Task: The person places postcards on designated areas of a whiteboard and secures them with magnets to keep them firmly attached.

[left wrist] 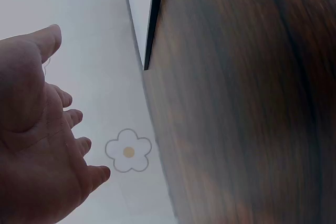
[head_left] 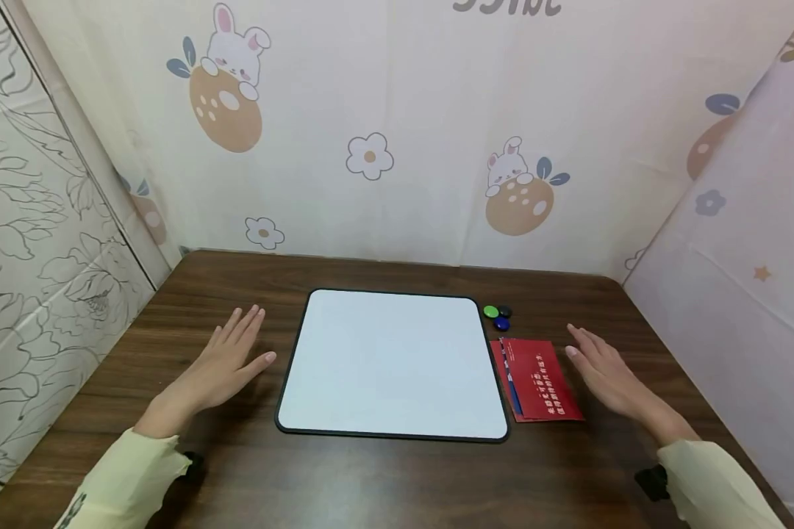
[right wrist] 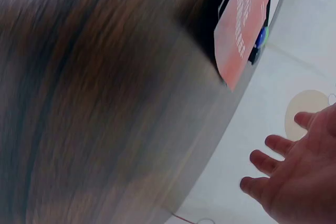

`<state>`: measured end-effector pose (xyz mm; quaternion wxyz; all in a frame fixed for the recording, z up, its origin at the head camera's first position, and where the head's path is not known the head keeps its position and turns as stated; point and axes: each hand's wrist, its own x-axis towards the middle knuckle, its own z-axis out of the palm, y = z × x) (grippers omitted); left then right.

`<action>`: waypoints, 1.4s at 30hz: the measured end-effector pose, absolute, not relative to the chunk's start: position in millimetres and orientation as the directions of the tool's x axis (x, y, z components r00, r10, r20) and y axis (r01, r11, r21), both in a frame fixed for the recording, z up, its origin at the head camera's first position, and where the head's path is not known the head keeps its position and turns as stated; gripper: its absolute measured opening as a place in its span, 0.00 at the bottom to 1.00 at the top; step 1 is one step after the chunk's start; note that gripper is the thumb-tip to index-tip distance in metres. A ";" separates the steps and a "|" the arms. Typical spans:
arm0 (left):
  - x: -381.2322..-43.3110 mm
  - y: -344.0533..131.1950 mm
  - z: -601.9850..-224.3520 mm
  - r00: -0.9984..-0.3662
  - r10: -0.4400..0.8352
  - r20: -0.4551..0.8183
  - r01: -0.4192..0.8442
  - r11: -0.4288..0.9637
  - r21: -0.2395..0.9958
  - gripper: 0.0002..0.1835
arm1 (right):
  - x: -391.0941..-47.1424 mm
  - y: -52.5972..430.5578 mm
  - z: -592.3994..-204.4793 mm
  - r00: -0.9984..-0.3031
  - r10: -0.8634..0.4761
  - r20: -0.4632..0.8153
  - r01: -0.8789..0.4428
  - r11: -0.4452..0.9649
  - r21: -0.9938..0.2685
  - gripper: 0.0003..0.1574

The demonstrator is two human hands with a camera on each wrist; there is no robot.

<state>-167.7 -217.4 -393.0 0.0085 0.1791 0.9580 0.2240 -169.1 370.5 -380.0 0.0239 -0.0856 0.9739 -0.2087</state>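
A whiteboard (head_left: 397, 364) with a dark rim lies flat on the wooden table. To its left is my left hand (head_left: 215, 367), fingers extended and thumb spread, holding nothing. My right hand (head_left: 609, 375) is just right of a stack of red cards (head_left: 542, 378), its fingers loosely straight and without anything in them. White lettering runs over the top card, and a blue edge peeks out at the stack's left. Behind the cards sit three small round pieces: green (head_left: 491, 311), black (head_left: 505, 311) and blue (head_left: 501, 323). In the right wrist view the red card (right wrist: 241, 30) appears apart from my fingers.
The brown table (head_left: 397, 477) reaches back to a curtain (head_left: 423, 206) printed with rabbits and flowers. More patterned cloth hangs along the left and right sides. A dark band (head_left: 653, 483) shows under the right sleeve, another (head_left: 192, 466) at the left cuff.
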 end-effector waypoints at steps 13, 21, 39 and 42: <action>-180.9 -207.3 -401.4 -0.929 0.367 0.039 0.338 0.805 0.487 0.42 | -176.7 355.4 -385.3 -0.986 -0.151 -0.069 -0.100 0.872 -0.479 0.41; -185.7 -199.4 -402.6 -0.922 0.387 0.002 0.328 0.778 0.536 0.42 | -182.0 350.5 -386.7 -0.988 -0.110 -0.106 -0.042 0.860 -0.508 0.43; -193.5 -188.6 -416.8 -0.909 0.415 -0.041 0.324 0.763 0.559 0.39 | -186.8 349.8 -386.3 -0.957 0.074 -0.280 0.208 0.849 -0.487 0.42; -194.7 -186.1 -418.5 -0.903 0.430 -0.021 0.354 0.771 0.529 0.36 | -186.7 350.6 -388.1 -0.948 0.091 -0.305 0.237 0.843 -0.483 0.41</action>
